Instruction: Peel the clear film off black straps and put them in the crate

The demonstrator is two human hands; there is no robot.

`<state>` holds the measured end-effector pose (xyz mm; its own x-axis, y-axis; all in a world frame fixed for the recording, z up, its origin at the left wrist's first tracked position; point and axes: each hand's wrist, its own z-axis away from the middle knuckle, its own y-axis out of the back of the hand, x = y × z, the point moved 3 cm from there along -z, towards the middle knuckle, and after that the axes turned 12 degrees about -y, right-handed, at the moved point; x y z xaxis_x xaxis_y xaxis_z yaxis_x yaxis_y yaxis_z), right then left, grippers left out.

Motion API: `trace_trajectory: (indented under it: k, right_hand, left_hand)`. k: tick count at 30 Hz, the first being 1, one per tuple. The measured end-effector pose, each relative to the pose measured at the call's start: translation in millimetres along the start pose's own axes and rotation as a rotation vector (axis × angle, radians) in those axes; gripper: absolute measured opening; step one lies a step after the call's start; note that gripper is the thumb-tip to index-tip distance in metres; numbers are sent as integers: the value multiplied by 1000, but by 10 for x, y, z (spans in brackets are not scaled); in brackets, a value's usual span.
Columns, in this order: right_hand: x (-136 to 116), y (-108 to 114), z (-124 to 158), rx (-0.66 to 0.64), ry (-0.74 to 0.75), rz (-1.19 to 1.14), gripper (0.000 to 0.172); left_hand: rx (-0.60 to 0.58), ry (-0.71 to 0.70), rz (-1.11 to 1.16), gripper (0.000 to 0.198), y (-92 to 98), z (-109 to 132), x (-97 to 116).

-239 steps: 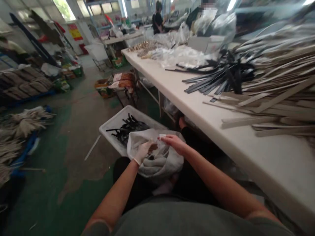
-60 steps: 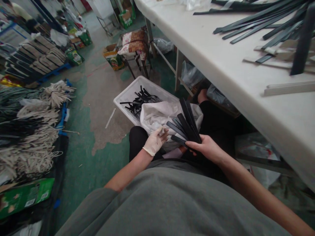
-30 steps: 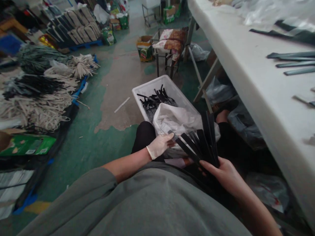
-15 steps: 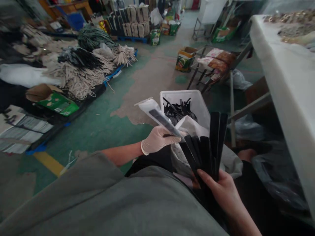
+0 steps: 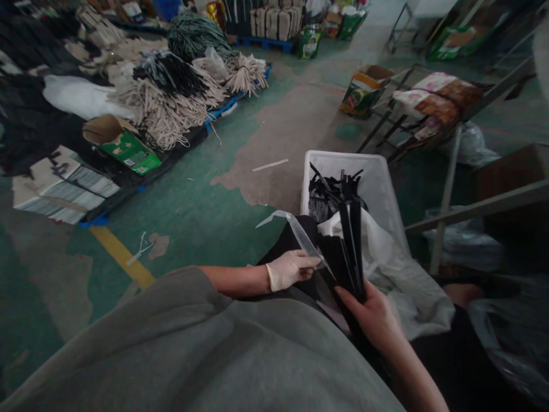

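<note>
My left hand (image 5: 295, 269), in a pale thin glove, pinches a narrow clear plastic sleeve (image 5: 302, 234). The sleeve's bent far end sticks up and to the left, and its near end meets the black strips. My right hand (image 5: 372, 315), without a glove, is wrapped round a bundle of flat black strips (image 5: 347, 246) that fan upward. Two of the strips stand higher than the others. Whitish cloth or sacking (image 5: 394, 274) lies over my lap beside the bundle. Just beyond, a white plastic bin (image 5: 384, 189) contains loose black strips (image 5: 328, 191).
A thin white strip (image 5: 270, 165) lies on the green floor. At left, a low pallet (image 5: 201, 129) carries heaps of beige cords (image 5: 171, 109) and a green carton (image 5: 132, 154). At right stand a metal-framed seat with a patterned cushion (image 5: 441, 100) and a crossbar (image 5: 484, 203).
My left hand has come lower, and no dark piece shows in the sleeve now. A white strip has appeared on the floor. My view has turned left and down; my right hand still grips the bundle.
</note>
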<state>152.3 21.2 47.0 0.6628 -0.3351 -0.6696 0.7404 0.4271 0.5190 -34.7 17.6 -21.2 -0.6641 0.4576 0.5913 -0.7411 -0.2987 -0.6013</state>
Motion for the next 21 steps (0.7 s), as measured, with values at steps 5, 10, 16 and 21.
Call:
trace_trajectory:
  k: [5,10,16,21]
  right_hand:
    - [108,123,50,43,-128,42,33]
    - [45,87,-34,117,-28,69,33]
    - [129,183,80,67,-123,94,35]
    - [113,150,-21,133,-63,105,34]
  left_hand:
    - [-1,22,12,45,16,-95,81]
    - [-75,140,-45,41,-133,-48,-163]
    - [-61,115,-53,40,-113,-62,-96]
    - [-133,194,-92,34,-252,-37,-236]
